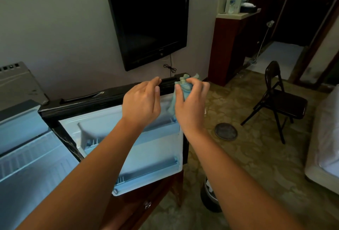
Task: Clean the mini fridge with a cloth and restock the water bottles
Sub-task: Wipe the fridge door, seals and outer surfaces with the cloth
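Observation:
The mini fridge stands open, with its white interior (23, 149) at the lower left. Its black door (102, 99) is swung out toward me, showing a white inner liner and shelf rails (146, 169). Above the door's top edge, my right hand (190, 105) grips a bunched light-blue cloth (185, 86). Just left of the cloth, my left hand (143, 101) hovers with loosely curled fingers and holds nothing. A water bottle (232, 3) stands on the far cabinet top at the upper right.
A black TV (150, 24) hangs on the wall behind the fridge. A folding chair (278, 99) and a round dish (226, 131) on the floor are to the right. A bed edge (326, 141) is at the far right, and a dark bin (209, 196) stands below the door.

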Motion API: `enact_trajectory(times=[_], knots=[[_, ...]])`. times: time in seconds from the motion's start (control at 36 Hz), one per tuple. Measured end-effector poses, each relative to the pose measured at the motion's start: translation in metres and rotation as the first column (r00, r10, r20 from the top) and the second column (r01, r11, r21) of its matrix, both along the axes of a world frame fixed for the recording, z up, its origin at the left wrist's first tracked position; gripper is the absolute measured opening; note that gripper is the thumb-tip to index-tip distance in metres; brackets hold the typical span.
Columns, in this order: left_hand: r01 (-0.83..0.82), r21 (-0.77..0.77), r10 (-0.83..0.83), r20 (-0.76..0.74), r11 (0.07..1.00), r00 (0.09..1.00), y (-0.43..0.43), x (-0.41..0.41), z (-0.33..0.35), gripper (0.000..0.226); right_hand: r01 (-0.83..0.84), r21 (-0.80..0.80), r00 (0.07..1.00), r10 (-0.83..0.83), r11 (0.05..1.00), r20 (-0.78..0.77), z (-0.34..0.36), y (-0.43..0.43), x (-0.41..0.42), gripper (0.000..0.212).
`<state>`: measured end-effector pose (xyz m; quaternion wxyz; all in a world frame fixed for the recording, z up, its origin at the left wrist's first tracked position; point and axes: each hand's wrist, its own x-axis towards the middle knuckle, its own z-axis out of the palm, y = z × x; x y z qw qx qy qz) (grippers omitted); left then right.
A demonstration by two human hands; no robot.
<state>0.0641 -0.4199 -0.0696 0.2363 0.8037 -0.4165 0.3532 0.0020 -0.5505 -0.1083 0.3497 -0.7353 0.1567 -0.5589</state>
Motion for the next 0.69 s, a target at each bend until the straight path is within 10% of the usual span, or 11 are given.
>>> enact_trajectory(times=[0.17, 0.33, 0.69], knots=[[0.029, -0.037, -0.026, 0.082, 0.999, 0.996, 0.001, 0.001, -0.003, 0.039, -0.121, -0.225, 0.992, 0.110, 0.967, -0.061, -0.002, 0.011, 0.001, 0.034], [0.011, -0.046, -0.007, 0.095, 0.999, 0.995, -0.004, 0.000, -0.005, 0.031, 0.010, 0.066, 1.000, -0.010, 0.998, 0.005, -0.006, -0.024, -0.014, 0.030], [-0.079, -0.073, 0.096, 0.265, 0.994, 0.960, -0.022, 0.002, -0.022, 0.032, -0.044, 0.073, 0.996, 0.050, 0.996, -0.078, -0.028, -0.034, -0.025, 0.031]])
